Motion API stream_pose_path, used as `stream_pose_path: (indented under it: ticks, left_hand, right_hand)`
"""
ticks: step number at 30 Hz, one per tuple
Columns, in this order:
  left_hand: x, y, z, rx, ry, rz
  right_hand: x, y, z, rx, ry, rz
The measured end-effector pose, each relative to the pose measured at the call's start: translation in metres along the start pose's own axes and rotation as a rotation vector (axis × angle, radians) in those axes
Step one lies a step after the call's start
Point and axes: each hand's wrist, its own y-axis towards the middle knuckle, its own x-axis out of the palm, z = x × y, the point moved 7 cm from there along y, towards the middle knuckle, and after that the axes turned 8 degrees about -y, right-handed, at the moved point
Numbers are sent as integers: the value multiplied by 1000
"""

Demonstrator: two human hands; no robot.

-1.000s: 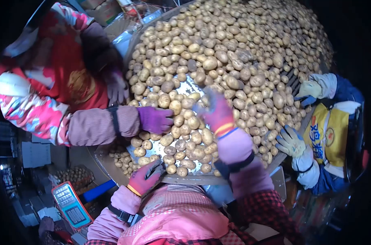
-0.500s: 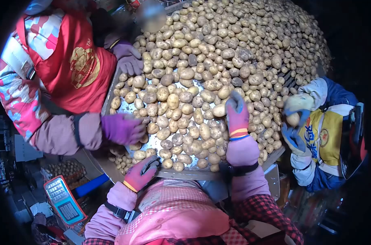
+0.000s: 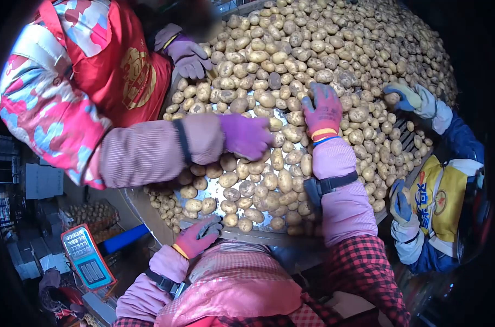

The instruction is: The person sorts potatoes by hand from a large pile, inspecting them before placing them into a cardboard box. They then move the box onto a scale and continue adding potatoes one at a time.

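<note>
Many potatoes [image 3: 284, 180] lie loose on a metal table [image 3: 214, 191] and heap up toward the back. My left hand [image 3: 199, 237], in a pink and grey glove, rests at the table's near edge with its fingers curled; whether anything is in them is hidden. Over the potatoes at the centre right, my right hand [image 3: 322, 110], gloved in pink and grey, reaches forward with its fingers apart and touches the pile, and no potato shows in it.
A co-worker's purple-gloved hand [image 3: 246, 135] reaches across from the left, the other [image 3: 188, 57] resting behind. At the right, another co-worker's gloved hands [image 3: 402, 98] hold potatoes. A scale [image 3: 87, 256] stands lower left, near a sack of potatoes [image 3: 92, 213].
My right hand has moved forward and off the potato it was touching. The left co-worker's arm has reached further right over the potatoes. The right co-worker's hands have parted.
</note>
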Motion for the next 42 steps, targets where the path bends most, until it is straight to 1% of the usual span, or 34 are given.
stream_pose_path:
  ticks: [1,2,4,5,6,7,8,9,10,11,12,14,15,17,18,22,24,26,27,28,30,32,33,34,36,37,38,40,41,42]
  left_hand:
    - [0,2,0,1,-4,-2]
    - [-1,4,2,17,23,-16]
    - [1,8,3,33,53,-27]
    - [3,9,1,1,-40,-51]
    - [3,9,-1,-31,-131,-73]
    - [3,9,-2,-33,-123,-65]
    - [4,8,-5,-53,-172,-58]
    - [4,8,-9,-69,-221,-51]
    - [3,9,-12,-68,-217,-42]
    - [4,11,-14,-57,-167,-47]
    - [2,11,-15,-44,-115,-52]
    - [2,11,-12,-51,-102,-54]
    - [3,11,-7,-73,-145,-73]
    - [6,14,-8,-116,-261,-111]
    - [4,14,-12,-105,-259,-115]
    - [2,12,-13,-42,-154,-146]
    - [1,10,-11,-24,-109,-163]
    - [2,11,-11,-28,-203,-206]
    - [0,13,-11,-14,-207,-214]
    - [0,15,-13,-24,-220,-230]
    - [4,15,-17,-38,-243,-266]
    - [2,14,-17,-61,-225,-264]
    - [-1,11,-9,-30,-143,-263]
    - [-1,12,-11,-24,-147,-277]
    - [-1,11,-11,-41,-167,-293]
    - [1,13,-10,-37,-152,-322]
    - [1,15,-8,-5,-155,-329]
    - [2,12,-9,14,-136,-362]
    - [2,12,-11,-17,-219,-341]
    - [2,12,-12,-58,-305,-321]
  right_hand:
    - [5,3,0,-58,-76,-156]
    - [6,3,-3,-59,-81,-156]
    - [47,-16,-31,-173,-87,-631]
    - [54,-25,-38,-173,-82,-629]
    - [59,-36,-49,-213,-111,-557]
    - [62,-41,-57,-254,-140,-484]
    - [65,-41,-62,-254,-130,-482]
    - [72,-40,-62,-220,-138,-555]
    - [79,-38,-62,-189,-147,-628]
    - [75,-33,-65,-189,-224,-740]
    - [80,-31,-67,-193,-218,-732]
    - [97,-31,-67,-223,-329,-758]
    - [93,-34,-69,-260,-385,-740]
    - [78,-37,-69,-230,-329,-705]
    - [69,-39,-69,-208,-276,-692]
    - [61,-48,-69,-158,-238,-643]
    - [30,-46,-67,-115,-244,-644]
    - [11,-57,-48,68,129,-693]
    - [-6,-71,-41,197,414,-678]
    - [-3,-97,-32,378,975,-587]
    - [-30,-119,-50,369,1735,-421]
    - [-64,-148,-63,496,1842,-634]
    - [-63,-158,-64,475,1897,-646]
    - [-48,-170,-64,428,2018,-674]
    - [-68,-179,-71,525,2011,-578]
    - [-76,-184,-75,553,2133,-576]
    - [-84,-191,-73,563,2039,-521]
    - [-81,-209,-72,773,2194,-509]
    - [-74,-218,-69,793,2197,-463]
    - [-59,-230,-65,888,2201,-477]
